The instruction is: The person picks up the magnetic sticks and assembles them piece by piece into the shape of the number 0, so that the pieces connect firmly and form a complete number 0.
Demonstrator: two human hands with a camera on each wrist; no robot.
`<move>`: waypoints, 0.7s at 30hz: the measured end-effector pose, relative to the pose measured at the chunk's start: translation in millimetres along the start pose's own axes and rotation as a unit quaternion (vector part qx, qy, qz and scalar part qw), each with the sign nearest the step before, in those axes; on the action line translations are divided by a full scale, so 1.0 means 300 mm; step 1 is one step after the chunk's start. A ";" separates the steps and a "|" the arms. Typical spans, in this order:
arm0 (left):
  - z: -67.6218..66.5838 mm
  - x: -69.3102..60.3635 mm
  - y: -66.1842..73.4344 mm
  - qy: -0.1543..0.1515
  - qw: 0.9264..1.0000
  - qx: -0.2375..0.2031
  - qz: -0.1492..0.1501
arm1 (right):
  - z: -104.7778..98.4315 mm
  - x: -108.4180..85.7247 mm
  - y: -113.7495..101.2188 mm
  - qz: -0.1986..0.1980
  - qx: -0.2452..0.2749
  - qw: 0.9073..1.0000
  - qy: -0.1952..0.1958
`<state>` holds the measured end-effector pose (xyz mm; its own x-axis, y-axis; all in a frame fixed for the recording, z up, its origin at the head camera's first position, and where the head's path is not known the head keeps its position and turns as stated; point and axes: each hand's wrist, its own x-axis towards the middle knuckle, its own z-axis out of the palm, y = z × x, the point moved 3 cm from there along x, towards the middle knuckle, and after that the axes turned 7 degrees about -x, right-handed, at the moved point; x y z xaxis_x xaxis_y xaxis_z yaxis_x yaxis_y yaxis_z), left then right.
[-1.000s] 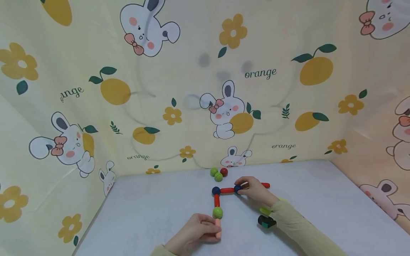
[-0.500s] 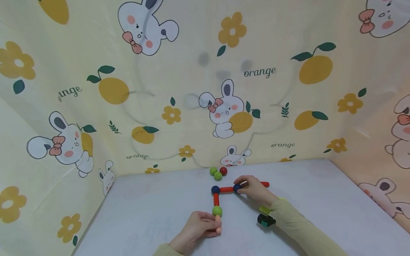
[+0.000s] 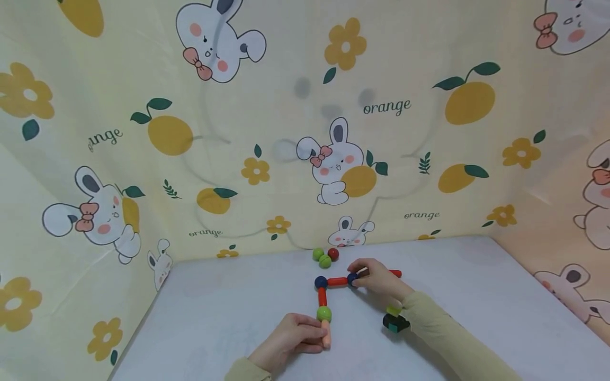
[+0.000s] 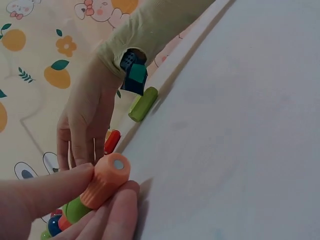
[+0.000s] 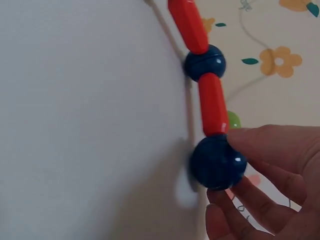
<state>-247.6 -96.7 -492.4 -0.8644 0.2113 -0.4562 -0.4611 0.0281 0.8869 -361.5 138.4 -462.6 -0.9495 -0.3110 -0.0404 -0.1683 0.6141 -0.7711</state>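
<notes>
My left hand (image 3: 294,338) pinches a peach-coloured magnetic rod (image 3: 326,336) between thumb and fingers. In the left wrist view a silvery disc shows on the near end of the peach rod (image 4: 107,180). The rod's far end meets a green ball (image 3: 324,314). From that ball a red rod (image 3: 322,297) runs to a dark blue ball (image 3: 321,282). Another red rod (image 3: 338,281) links it to a second blue ball (image 5: 218,162), which my right hand (image 3: 378,278) pinches with thumb and fingertips.
Two green balls (image 3: 325,261) and a dark red ball (image 3: 333,254) lie at the back of the table (image 3: 214,317). A loose red rod (image 3: 395,273) lies beyond my right hand. A yellow-green rod (image 4: 143,104) lies by the right forearm. Patterned cloth (image 3: 267,201) borders the table.
My left hand has moved slightly away from me with the peach rod, whose end has come up against the green ball. My right hand stays on the blue ball, almost still.
</notes>
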 end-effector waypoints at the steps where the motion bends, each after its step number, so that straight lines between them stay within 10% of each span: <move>1: -0.001 0.002 0.000 0.000 1.000 -0.002 -0.002 | -0.004 0.006 -0.005 -0.002 -0.002 1.000 -0.003; 21: -0.008 0.005 -0.001 0.001 1.000 -0.011 0.000 | -0.007 0.219 -0.122 -0.109 -0.079 0.991 0.009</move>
<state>-249.3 -98.8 -493.6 -0.8650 0.2085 -0.4563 -0.4653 0.0067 0.8851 -418.3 96.9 -435.7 -0.8901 -0.4371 0.1287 -0.4082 0.6393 -0.6517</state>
